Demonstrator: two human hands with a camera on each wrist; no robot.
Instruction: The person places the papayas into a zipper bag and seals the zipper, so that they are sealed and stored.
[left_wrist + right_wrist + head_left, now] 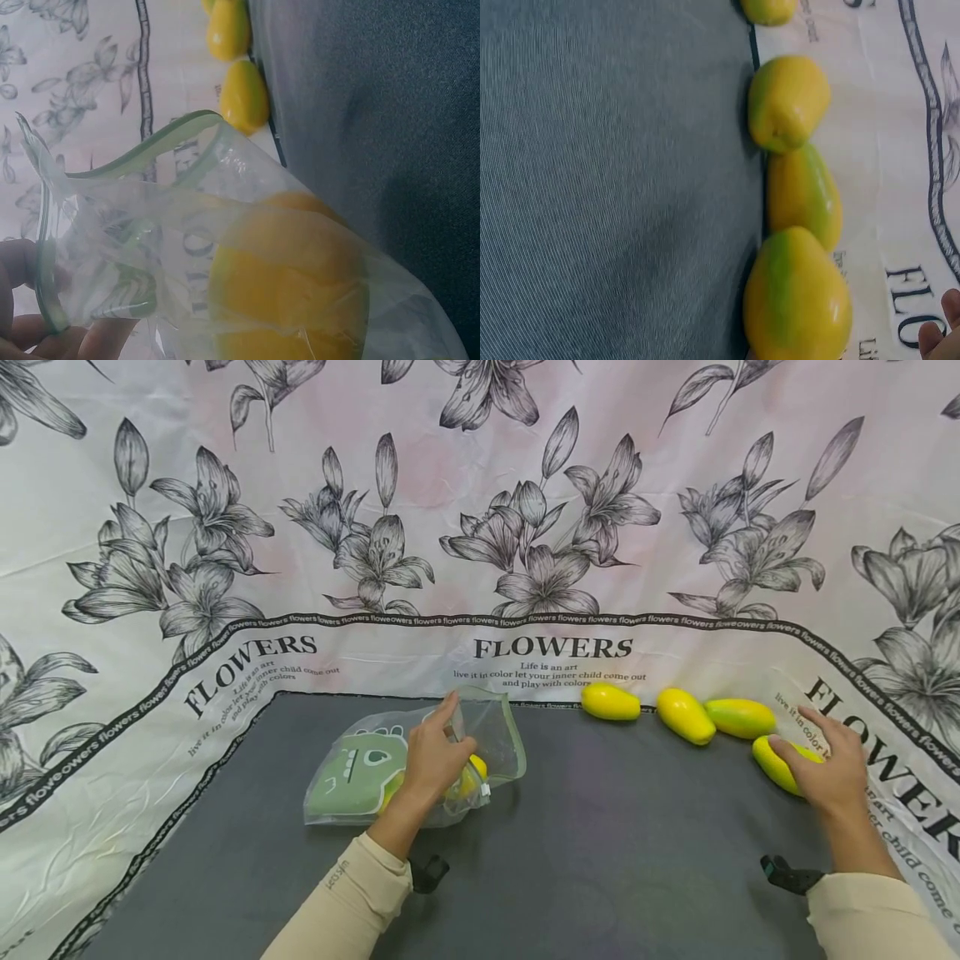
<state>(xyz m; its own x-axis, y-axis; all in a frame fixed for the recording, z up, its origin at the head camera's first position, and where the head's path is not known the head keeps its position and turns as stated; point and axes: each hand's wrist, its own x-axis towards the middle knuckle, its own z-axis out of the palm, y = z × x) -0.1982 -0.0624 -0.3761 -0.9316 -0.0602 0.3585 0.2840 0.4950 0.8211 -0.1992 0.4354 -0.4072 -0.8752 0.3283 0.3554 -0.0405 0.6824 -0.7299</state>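
My left hand (435,756) grips the rim of a clear zip bag (199,154) with a green cartoon print (360,772). In the left wrist view its fingers (105,337) are at the bag's green-edged opening, and a large yellow fruit (289,277) shows through the plastic. At the far right, my right hand (836,768) is spread over a yellow-green oval fruit (780,766), thumb against its near side. In the right wrist view, fingertips (951,307) stand apart from that nearest fruit (799,300).
Beside that fruit, three more lie along the table's back edge: one green-tinged (742,717), one slanted (686,717) and one farther left (611,702). Behind the grey table (600,860) hangs a flower-printed cloth (420,652).
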